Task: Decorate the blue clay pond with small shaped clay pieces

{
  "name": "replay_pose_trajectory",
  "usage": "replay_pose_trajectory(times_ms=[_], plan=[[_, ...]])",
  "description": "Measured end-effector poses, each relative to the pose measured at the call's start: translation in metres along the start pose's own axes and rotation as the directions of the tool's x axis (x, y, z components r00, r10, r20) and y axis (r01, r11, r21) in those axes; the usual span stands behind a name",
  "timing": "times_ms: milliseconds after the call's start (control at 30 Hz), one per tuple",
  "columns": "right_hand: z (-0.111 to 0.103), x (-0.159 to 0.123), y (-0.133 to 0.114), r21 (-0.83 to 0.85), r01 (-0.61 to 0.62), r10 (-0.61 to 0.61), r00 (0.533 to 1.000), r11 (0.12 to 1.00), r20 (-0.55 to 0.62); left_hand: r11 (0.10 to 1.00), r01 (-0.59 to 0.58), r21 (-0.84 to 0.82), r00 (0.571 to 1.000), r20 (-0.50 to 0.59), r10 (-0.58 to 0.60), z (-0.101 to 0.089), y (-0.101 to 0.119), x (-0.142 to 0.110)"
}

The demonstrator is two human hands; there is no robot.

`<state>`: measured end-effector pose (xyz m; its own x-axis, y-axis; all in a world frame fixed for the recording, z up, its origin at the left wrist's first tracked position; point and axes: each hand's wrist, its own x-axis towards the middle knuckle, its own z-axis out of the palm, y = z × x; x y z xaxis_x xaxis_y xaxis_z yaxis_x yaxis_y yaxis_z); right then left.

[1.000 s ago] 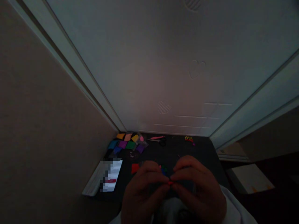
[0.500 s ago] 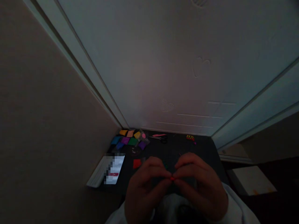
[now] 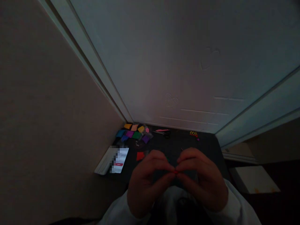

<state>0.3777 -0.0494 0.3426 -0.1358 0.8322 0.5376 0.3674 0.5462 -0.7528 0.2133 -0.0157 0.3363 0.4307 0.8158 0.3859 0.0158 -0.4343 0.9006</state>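
Note:
Between my fingertips is a small red piece of what looks like modelling clay (image 3: 175,171), held above the near part of the dark table (image 3: 175,147). My left hand (image 3: 148,181) pinches it from one side with thumb and fingers. From the other side my right hand (image 3: 205,179) pinches it the same way, and the fingertips of both hands nearly meet. Just beyond my left hand lies a red packet (image 3: 140,156). A bit of something green (image 3: 168,159) shows behind the left fingers, mostly hidden. The dim light blurs the clay's exact shape.
Several coloured packets (image 3: 136,135) crowd the back left. Scissors (image 3: 167,134) and a pink tool (image 3: 162,130) lie by the wall. A small red piece with yellow dots (image 3: 193,133) sits back right. A lit-screen device (image 3: 122,161) stands at the left edge; a white box (image 3: 257,179) is beyond the right.
The view has tilted down and turned left, so the table and hands appear higher and farther right. Both hands keep their pinch on the red piece.

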Motion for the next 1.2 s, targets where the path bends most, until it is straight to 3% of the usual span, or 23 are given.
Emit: replay_pose_trajectory(times_ms=[1200], plan=[[-0.006, -0.007, -0.012, -0.123, -0.009, 0.013, 0.999, 0.992, 0.033, 0.979, -0.002, -0.203, 0.995, 0.099, 0.023, 0.003, -0.009, -0.002]])
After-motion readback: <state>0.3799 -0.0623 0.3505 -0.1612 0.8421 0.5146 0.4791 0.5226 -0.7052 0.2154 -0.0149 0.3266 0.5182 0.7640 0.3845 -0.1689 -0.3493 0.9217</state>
